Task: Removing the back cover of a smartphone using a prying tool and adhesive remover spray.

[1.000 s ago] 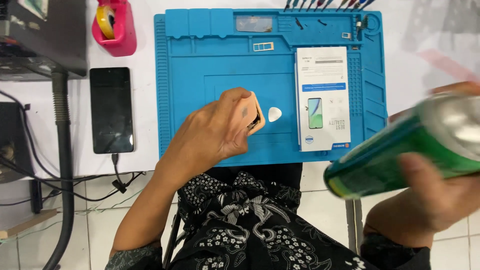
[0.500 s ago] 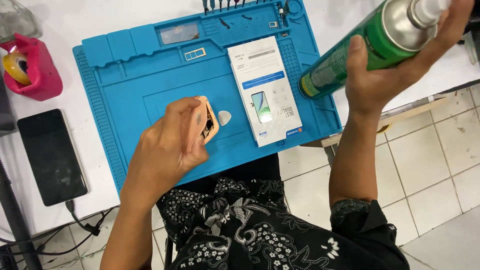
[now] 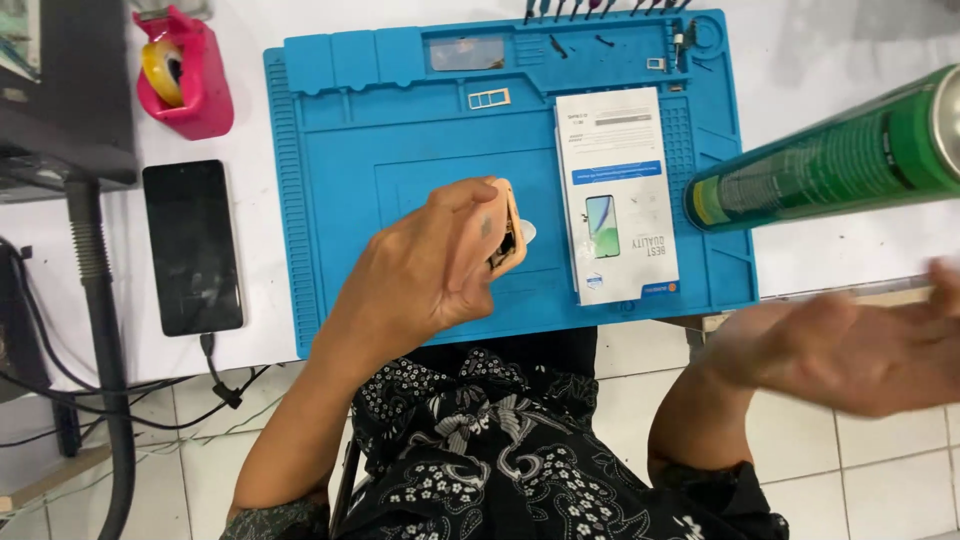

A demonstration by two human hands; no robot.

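My left hand is closed around a thin peach-coloured phone part, held on edge just above the blue work mat. A small white pick lies on the mat right beside it. A green spray can hangs tilted in the air over the table's right edge. My right hand is blurred below the can, palm up and fingers stretched to the right. Any contact between this hand and the can is cut off by the frame edge.
A white flat box lies on the mat's right half, a small card tray near its top. A black phone with a cable and a pink tape dispenser sit left of the mat. A dark stand post rises at far left.
The right hand gripped the can raised high half a second ago; now the can is lower and more level, and the hand is blurred beneath it. The left hand stays on the peach part.
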